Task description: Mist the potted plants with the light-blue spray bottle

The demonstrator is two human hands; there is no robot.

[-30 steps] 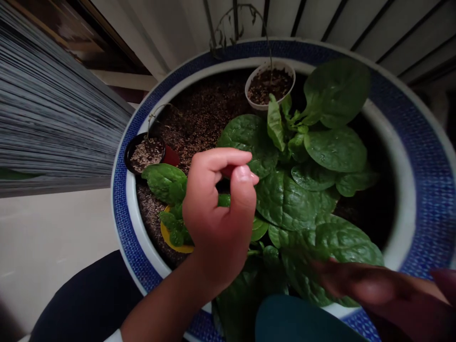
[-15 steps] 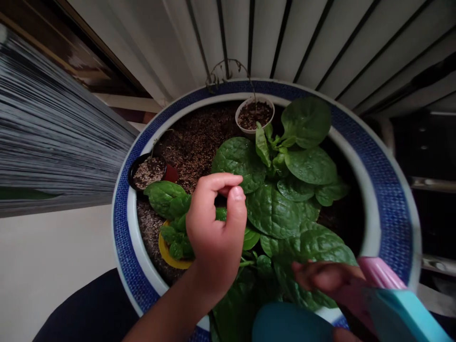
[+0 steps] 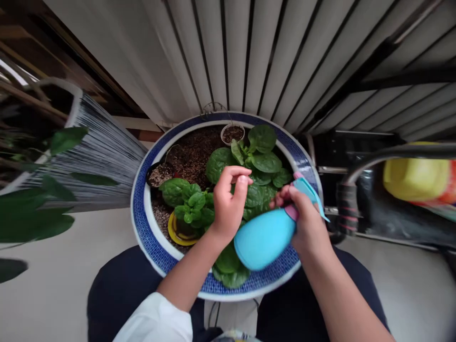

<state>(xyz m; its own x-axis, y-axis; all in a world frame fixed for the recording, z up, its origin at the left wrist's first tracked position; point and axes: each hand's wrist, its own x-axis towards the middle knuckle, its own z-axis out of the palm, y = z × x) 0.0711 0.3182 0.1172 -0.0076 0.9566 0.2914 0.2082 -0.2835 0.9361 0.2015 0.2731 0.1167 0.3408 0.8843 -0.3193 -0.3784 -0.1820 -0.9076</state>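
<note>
My right hand (image 3: 306, 213) grips a light-blue spray bottle (image 3: 265, 237) by its pink neck, just under the blue and pink spray head. The bottle lies tilted over the right front of a large round planter (image 3: 139, 213) with a blue patterned rim. My left hand (image 3: 230, 199) hovers over the middle of the planter, loosely curled, thumb and fingers slightly apart; nothing shows between them. Around it are broad green leaves (image 3: 263, 161). To its left grows a smaller leafy plant (image 3: 192, 202) beside a yellow pot (image 3: 176, 232).
A small white pot (image 3: 232, 134) with a withered stem and a black pot (image 3: 160, 175) sit in the soil (image 3: 195, 152). A grey striped planter (image 3: 110, 152) stands left. Behind is a slatted radiator (image 3: 235, 57); a black metal frame (image 3: 347, 204) stands right.
The view has pulled back, so the whole planter and both my forearms show. The spray bottle has turned, its body now in full sight. My left hand keeps its curled shape.
</note>
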